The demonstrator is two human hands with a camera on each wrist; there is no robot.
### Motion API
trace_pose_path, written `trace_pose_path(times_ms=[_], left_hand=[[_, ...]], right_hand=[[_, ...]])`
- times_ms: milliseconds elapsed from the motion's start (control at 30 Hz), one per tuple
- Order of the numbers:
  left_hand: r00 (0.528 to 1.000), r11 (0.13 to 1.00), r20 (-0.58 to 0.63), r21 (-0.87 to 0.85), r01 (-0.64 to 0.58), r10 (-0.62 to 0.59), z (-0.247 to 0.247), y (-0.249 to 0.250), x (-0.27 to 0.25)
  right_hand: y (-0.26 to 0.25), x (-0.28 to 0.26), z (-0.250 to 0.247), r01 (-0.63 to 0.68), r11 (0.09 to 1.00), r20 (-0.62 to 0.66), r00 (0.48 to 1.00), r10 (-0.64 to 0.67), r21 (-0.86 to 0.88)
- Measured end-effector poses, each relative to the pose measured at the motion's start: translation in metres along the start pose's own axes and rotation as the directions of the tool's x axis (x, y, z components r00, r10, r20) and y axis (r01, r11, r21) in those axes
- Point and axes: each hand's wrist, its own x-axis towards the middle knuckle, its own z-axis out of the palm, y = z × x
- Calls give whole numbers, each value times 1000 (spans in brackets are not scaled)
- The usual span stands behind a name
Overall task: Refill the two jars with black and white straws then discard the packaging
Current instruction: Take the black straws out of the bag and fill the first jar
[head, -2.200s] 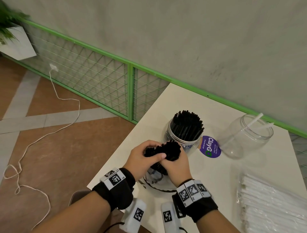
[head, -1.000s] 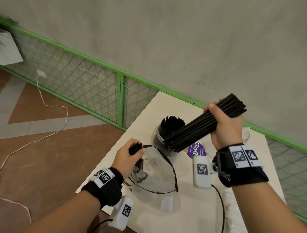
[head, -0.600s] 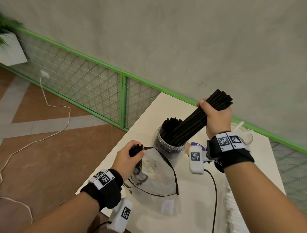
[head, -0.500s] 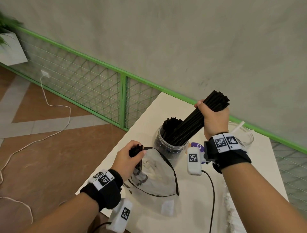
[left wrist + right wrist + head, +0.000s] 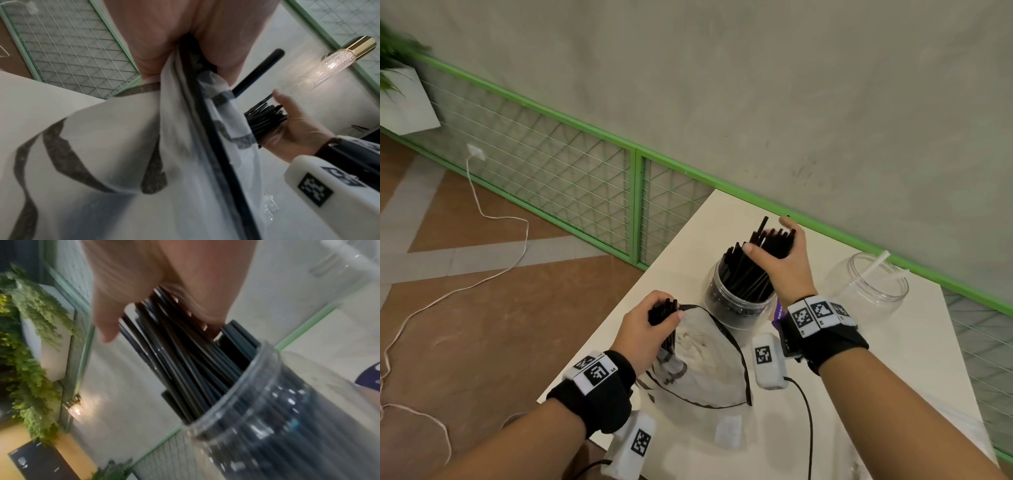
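A clear jar packed with black straws stands at mid-table. My right hand is over its mouth, thumb and fingers wrapped round the tops of a bundle whose lower ends are inside the jar. The left hand grips a few leftover black straws together with the neck of the clear, black-edged plastic bag, which sags on the table. A second clear jar, far right, holds just two white straws.
The white table ends close to my left hand, with brown floor below. A green wire fence and grey wall run behind it. A purple label lies by the black jar. A white cable trails on the floor.
My right hand pulled a big bundle of black straws out of the bag, raised it, and has lowered it into the jar. The left hand stayed on the bag and leftover straws.
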Motion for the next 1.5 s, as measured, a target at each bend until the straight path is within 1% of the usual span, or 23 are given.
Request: trace_pose_path(times_ms=[100,167,233,267,333,400,500,567,633,700,767,833,867,933,967,1000,1033,1100,1167,1200,1233,1367,1500], left_hand=[[1000,1000,2,-4,-3,3,-1,1,-1],[1000,1000,11,-5,2,-2,0,1,-1],[1000,1000,13,0,6,-6,0,2,-2],[1000,1000,13,-1,5,-5,1,2,-2],[1000,1000,13,1,0,0,2,3,-3],[1000,1000,12,15,-3,3,2,4,-3],[1000,1000,14,13,1,-2,2,5,-4],[1000,1000,15,13,2,-2,1,5,-4],[1000,1000,16,21,0,0,0,4,-4],[1000,1000,14,29,-4,3,-1,4,-4],[1000,999,10,34,-4,4,-1,4,-4],[1000,999,12,38,-6,5,-1,5,-5],[1000,999,11,33,-3,3,0,6,-5],[1000,1000,9,22,6,-6,0,6,-6],[1000,1000,9,17,7,-8,0,6,-6],[1000,1000,9,12,7,-7,0,6,-6],[1000,1000,9,10,10,-10,-1,6,-6],[1000,1000,8,16,16,-16,-2,6,-6],[1000,1000,13,15,17,-17,-4,6,-6],[1000,1000,14,15,19,-19,-5,6,-6],[1000,1000,14,15,21,-21,-5,6,-6],[1000,1000,19,-3,17,-17,-5,7,-8],[999,998,52,-54,17,-14,1,10,-12]], right_hand=[[-14,13,-6,61,997,2,998,-62,41],[-24,23,-9,101,994,57,993,-99,-43],[-28,26,-7,149,972,167,979,-119,-183],[-28,25,-5,195,944,228,964,-135,-265],[-20,15,0,319,846,333,925,-181,-428],[-6,2,8,407,748,376,899,-225,-525],[15,-11,15,451,693,317,892,-323,-563],[19,-15,16,456,702,227,888,-400,-548],[19,-17,15,442,704,163,888,-429,-555],[22,-17,9,437,657,191,890,-414,-615],[27,-18,3,454,576,259,883,-391,-679],[30,-21,-1,483,532,334,873,-356,-696],[31,-22,-2,492,494,389,870,-303,-716],[33,-26,-2,491,367,482,868,-122,-790],[33,-28,-2,487,317,494,867,-63,-814],[31,-29,-2,481,303,489,870,-54,-822],[27,-32,-3,471,331,470,878,-89,-818],[19,-45,-5,480,429,405,877,-260,-765],[18,-69,-7,543,534,317,830,-459,-648],[22,-84,-7,573,578,290,809,-511,-580],[28,-101,-6,585,626,294,807,-512,-515],[63,-149,6,504,757,465,833,-299,-416],[78,-153,32,323,844,516,854,-65,-427]])
